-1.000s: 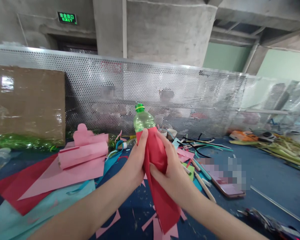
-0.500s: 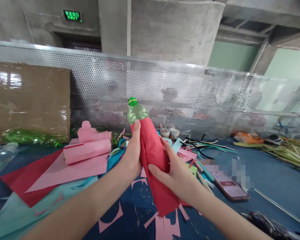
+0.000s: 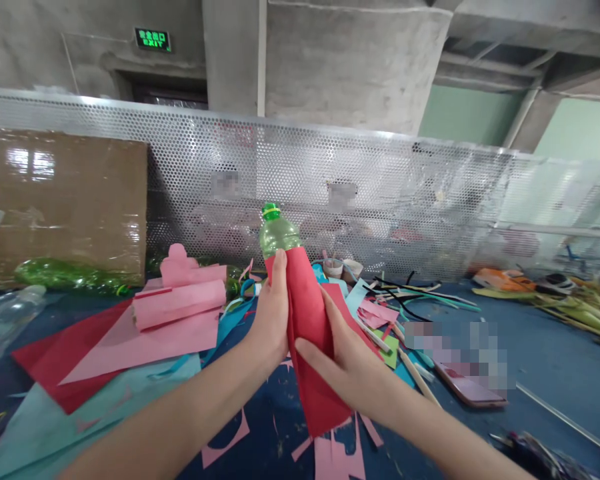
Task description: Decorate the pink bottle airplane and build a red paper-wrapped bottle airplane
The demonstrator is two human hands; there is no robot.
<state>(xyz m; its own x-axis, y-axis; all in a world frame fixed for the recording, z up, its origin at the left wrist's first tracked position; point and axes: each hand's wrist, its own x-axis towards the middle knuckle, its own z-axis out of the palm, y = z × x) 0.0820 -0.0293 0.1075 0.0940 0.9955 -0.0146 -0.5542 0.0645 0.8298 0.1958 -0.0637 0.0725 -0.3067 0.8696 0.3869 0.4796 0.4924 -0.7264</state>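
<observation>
A green plastic bottle (image 3: 280, 235) with a green cap tilts up and leftward in front of me, held above the table. Red paper (image 3: 307, 300) is wrapped round its body, leaving the shoulder and neck bare. My left hand (image 3: 273, 310) grips the wrapped bottle from the left, thumb lying along the paper's upper edge. On the right side my right hand (image 3: 347, 360) is curled round the lower part, its thumb pressing the red paper. A loose flap of the paper hangs down below, and another red part shows behind my right hand. The bottle's base is hidden.
Pink paper rolls (image 3: 180, 303) lie on red and pink sheets at left, beside a clear bottle (image 3: 10, 323) and green bottles (image 3: 70, 275). Pink scraps (image 3: 337, 457) lie below my hands. Right stand a phone (image 3: 473, 383) and several pens. A perforated metal screen (image 3: 300, 160) runs behind.
Red paper now shows spread out behind my right hand, to the right of the bottle. Both hands keep their grip; the whole view has shifted slightly.
</observation>
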